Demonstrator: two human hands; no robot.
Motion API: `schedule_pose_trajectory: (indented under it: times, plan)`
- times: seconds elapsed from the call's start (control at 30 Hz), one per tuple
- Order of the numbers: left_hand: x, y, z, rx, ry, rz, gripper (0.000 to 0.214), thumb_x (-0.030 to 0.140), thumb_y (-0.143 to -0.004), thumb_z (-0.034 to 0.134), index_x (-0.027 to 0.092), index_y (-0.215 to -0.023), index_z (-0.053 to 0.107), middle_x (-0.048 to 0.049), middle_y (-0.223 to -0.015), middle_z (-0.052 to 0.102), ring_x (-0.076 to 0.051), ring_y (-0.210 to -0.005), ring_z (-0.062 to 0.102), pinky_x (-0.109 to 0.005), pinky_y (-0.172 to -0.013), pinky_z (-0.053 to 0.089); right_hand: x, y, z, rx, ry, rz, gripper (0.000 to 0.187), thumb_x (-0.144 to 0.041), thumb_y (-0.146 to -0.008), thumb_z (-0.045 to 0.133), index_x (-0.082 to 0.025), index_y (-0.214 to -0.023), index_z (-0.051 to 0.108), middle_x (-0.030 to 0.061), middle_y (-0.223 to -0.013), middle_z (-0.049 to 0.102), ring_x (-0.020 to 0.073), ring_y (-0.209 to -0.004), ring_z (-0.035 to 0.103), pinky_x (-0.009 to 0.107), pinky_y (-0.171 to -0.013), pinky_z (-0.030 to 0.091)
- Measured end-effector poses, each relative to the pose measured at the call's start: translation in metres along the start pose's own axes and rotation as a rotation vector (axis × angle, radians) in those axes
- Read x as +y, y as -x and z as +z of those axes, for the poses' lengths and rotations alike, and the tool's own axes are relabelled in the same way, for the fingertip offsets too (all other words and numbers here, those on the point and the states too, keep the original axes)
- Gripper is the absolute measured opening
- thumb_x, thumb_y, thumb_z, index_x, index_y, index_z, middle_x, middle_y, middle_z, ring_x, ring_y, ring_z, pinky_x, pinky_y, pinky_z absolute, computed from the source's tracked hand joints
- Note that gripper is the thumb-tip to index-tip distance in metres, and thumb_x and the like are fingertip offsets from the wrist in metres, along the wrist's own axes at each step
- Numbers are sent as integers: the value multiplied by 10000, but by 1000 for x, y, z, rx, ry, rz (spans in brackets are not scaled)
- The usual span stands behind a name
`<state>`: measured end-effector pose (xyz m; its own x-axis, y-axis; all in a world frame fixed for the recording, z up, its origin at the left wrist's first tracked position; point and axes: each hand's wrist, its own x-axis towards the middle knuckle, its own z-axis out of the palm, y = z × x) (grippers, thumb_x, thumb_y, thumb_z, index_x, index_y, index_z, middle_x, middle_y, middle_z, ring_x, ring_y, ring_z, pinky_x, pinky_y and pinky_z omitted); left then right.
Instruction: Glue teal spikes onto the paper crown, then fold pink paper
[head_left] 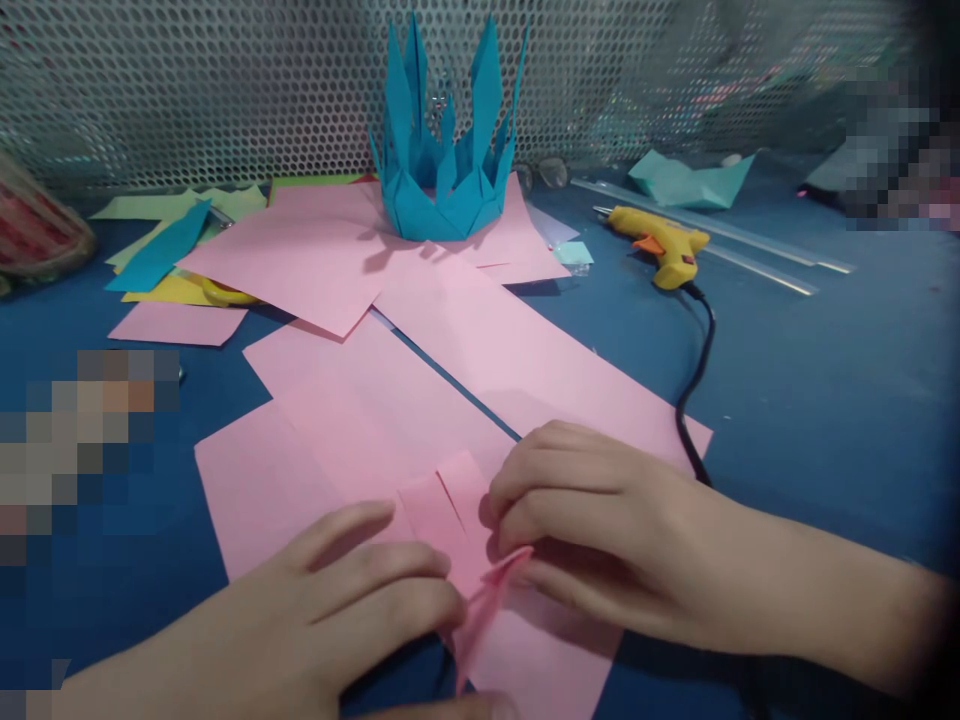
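Observation:
My left hand (352, 600) lies low at the front, fingers stretched together and pressing on a small pink folded paper (457, 520). My right hand (592, 520) comes in from the right with its fingers curled and pinches the same paper's raised flap (499, 585). The piece rests on several larger pink sheets (360, 420) spread over the blue table. Part of the fold is hidden under both hands.
A blue folded paper crown (442, 150) stands at the back on more pink sheets. A yellow glue gun (660, 245) lies to the right with its black cord (694, 370) running toward my right wrist. Yellow, green and blue scraps (165, 250) lie back left before a mesh wall.

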<state>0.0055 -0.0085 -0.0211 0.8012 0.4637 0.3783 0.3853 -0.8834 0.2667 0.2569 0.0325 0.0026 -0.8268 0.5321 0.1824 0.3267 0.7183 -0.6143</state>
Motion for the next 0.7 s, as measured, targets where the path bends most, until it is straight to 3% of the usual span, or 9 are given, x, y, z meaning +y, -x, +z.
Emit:
schedule_pose_trajectory:
  times: [0.07,0.13,0.27,0.4,0.53,0.7]
  plan:
    - [0,-2,-3,36,-45,14,264,230,-1009,491,349,-1179,654,75,-989,724,-102,-1048,615,-273,-1115,322,1,-1,2,28,-29,28,150,-179,-967,522,-149,-913,659,68,-914,680,153,-878,598,284,-800,493]
    - [1,-3,-7,72,-91,-10,307,218,-1035,384,268,-1138,668,40,-965,721,-138,-1010,617,-295,-1063,351,1,-2,4,60,-51,49,152,-176,-969,519,-138,-902,649,67,-869,669,150,-834,597,275,-763,502]
    - [1,-3,-9,111,-153,-37,249,315,-1024,442,215,-1062,667,52,-932,736,-145,-920,623,-282,-949,395,0,-2,13,143,-67,172,79,-180,-938,572,-170,-991,629,34,-841,675,132,-778,617,227,-679,510]
    - [3,0,-5,108,-125,-41,257,231,-1025,416,184,-1067,665,36,-970,740,-152,-967,609,-308,-924,400,-3,-2,18,228,-118,242,424,-146,-922,590,-212,-1325,475,-31,-826,683,92,-749,645,183,-696,515]
    - [6,2,0,141,-175,-80,263,195,-1014,415,191,-1033,677,35,-961,733,-149,-970,598,-306,-906,407,-3,-3,16,175,-71,150,185,-172,-965,540,-189,-1119,641,18,-930,710,111,-854,646,209,-773,513]
    - [7,0,1,122,-206,-101,223,168,-981,461,190,-982,683,31,-909,707,-155,-916,593,-295,-903,420,-3,-5,13,131,6,96,289,-213,-1015,439,-153,-1077,714,51,-825,684,134,-758,619,244,-682,504]
